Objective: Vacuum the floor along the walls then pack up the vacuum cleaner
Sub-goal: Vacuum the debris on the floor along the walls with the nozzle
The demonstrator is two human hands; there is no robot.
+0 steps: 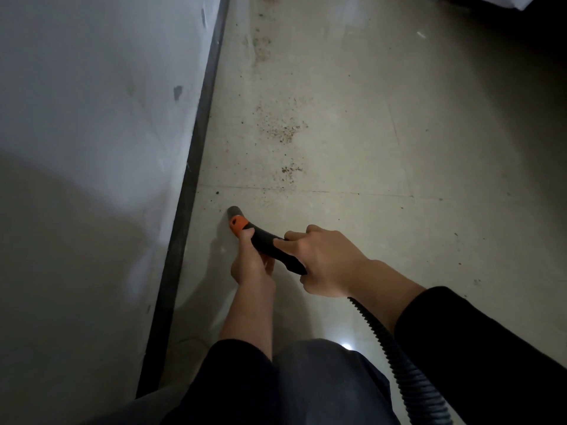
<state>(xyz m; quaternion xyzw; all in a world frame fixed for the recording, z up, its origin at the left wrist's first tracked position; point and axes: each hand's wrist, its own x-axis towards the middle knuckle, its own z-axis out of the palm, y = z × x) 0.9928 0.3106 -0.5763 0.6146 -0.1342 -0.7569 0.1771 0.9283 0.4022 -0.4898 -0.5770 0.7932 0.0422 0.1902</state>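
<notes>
Vacuum handle (270,243) gripped in both hands, its tip low beside the wall.
In the lower middle of the frame the left hand (251,268) curls its fingers round the black handle just behind the orange collar (238,223). The right hand (325,265) wraps the rear end, where the ribbed hose (395,348) leaves and runs to the lower right corner. The grey nozzle tip (234,211) points down at the floor (368,148), near the dark baseboard (190,185) that runs along the wall (92,102) on the left. Brown crumbs (283,130) lie scattered on the tiles above the tip, toward the upper middle; whether the tip touches the floor cannot be told.
</notes>
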